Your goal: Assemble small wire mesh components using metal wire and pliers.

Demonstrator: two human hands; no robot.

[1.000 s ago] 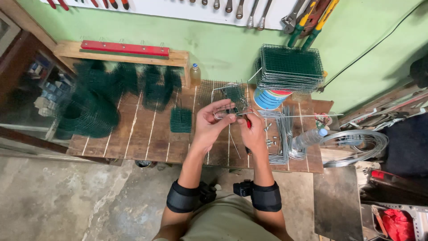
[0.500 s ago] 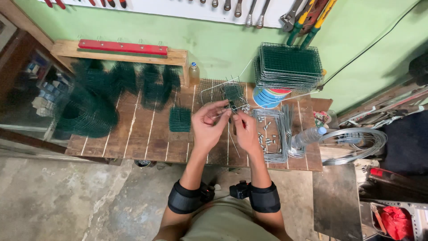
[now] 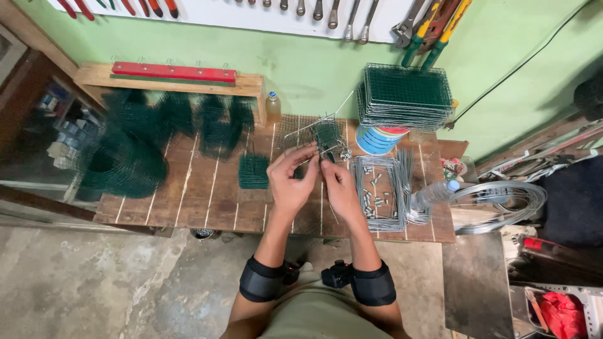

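Head view looks straight down on a wooden workbench point(image 3: 207, 201) set against a green wall. Both hands meet over the middle of the bench. The left hand point(image 3: 290, 182) is curled, its fingers narrowed to a pinch around the near edge of a small green wire mesh piece point(image 3: 328, 135), which is held tilted above the boards with bare wire ends sticking out to its far left. The right hand point(image 3: 339, 188) is just beside it, touching the left at the fingertips, its fingers likewise drawn close together on the wire at the lower edge of the same mesh piece; what exactly sits between its fingertips is too small to tell. A thin straight wire point(image 3: 330, 210) runs down near this hand toward the near edge of the bench. Black bands wrap both forearms.

Right of the hands, a shallow wire tray point(image 3: 361, 194) lies flat on the bench with small metal clips scattered inside. Far of it stands a stack of green mesh panels point(image 3: 405, 94) resting on a blue and white tub point(image 3: 380, 139). A clear plastic bottle point(image 3: 430, 196) lies on its side at the right end, beside a coil of bare wire point(image 3: 499, 201). Left of the hands lies a small flat square of green mesh point(image 3: 253, 171), and farther left rolls of green mesh point(image 3: 122, 157) fill the bench's end.
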